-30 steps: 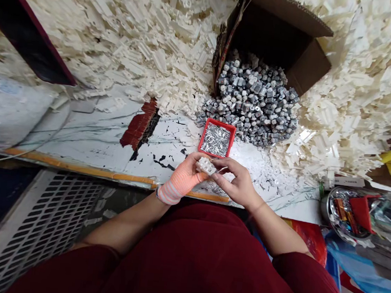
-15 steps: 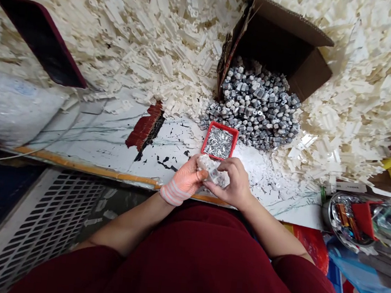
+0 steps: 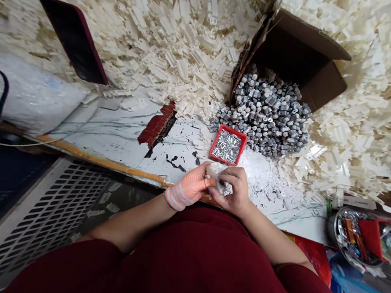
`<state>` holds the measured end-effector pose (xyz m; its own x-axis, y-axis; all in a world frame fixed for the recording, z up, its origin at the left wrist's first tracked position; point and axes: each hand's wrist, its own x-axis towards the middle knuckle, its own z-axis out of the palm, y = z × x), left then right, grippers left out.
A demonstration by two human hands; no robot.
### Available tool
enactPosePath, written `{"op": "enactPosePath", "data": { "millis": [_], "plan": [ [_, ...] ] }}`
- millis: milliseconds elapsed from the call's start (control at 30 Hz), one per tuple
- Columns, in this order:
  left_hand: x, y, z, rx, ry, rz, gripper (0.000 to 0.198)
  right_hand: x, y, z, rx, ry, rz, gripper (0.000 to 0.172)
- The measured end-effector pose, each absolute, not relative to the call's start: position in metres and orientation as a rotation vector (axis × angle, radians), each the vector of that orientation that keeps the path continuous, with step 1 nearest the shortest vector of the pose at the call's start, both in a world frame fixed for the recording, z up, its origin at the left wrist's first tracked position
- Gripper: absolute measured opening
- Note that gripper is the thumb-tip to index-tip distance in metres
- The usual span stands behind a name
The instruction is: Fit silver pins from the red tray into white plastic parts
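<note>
My gloved left hand [image 3: 189,186] and bare right hand [image 3: 234,192] pinch a small white plastic block [image 3: 215,176] between them, over the table's edge, my right fingers curled close together across it. Just beyond sits a red tray [image 3: 237,134] of metal pins [image 3: 226,146], beside a heap of grey metal pieces [image 3: 269,112] spilling from a cardboard box [image 3: 307,46], amid piled white plastic pieces [image 3: 177,56].

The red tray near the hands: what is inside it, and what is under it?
The red tray is filled with small silver metal pieces. Its base hides the spot beneath, so that cannot be seen; it stands on a white work surface.
</note>
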<state>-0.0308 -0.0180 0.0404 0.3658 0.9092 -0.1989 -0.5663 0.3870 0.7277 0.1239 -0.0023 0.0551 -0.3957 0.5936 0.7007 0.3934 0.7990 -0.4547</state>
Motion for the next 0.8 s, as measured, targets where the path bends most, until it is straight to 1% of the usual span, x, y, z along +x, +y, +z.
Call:
{"op": "enactPosePath", "data": {
  "millis": [100, 200, 333, 500, 567, 633, 667, 733, 800],
  "plan": [
    [-0.033, -0.018, 0.04, 0.584, 0.653, 1.026, 0.041, 0.12, -0.004, 0.057, -0.713, -2.037, 0.198, 0.048],
    [-0.034, -0.02, 0.038, 0.571, 0.632, 1.052, 0.042, 0.118, -0.006, 0.059, -0.768, -2.05, 0.215, 0.05],
    [-0.031, -0.025, 0.041, 0.588, 0.617, 1.007, 0.038, 0.117, -0.009, 0.057, -0.766, -2.031, 0.214, 0.044],
    [-0.024, -0.029, 0.048, 0.597, 0.656, 0.995, 0.043, 0.114, -0.01, 0.05, -0.766, -1.993, 0.204, 0.038],
    [-0.031, -0.025, 0.049, 0.673, 0.717, 0.971, 0.04, 0.11, -0.011, 0.045, -0.771, -1.991, 0.192, 0.037],
    [-0.053, -0.017, 0.049, 0.85, 0.814, 0.863, 0.035, 0.107, -0.011, 0.039, -0.736, -2.025, 0.213, 0.036],
    [-0.069, -0.012, 0.051, 0.99, 0.867, 0.751, 0.033, 0.107, -0.01, 0.037, -0.715, -2.052, 0.248, 0.035],
    [-0.108, -0.002, 0.056, 1.287, 0.929, 0.435, 0.036, 0.112, -0.001, 0.033, -0.725, -2.119, 0.337, 0.03],
    [-0.146, 0.009, 0.065, 1.511, 0.973, 0.064, 0.037, 0.123, 0.019, 0.033, -0.858, -2.223, 0.389, 0.02]
  ]
}}
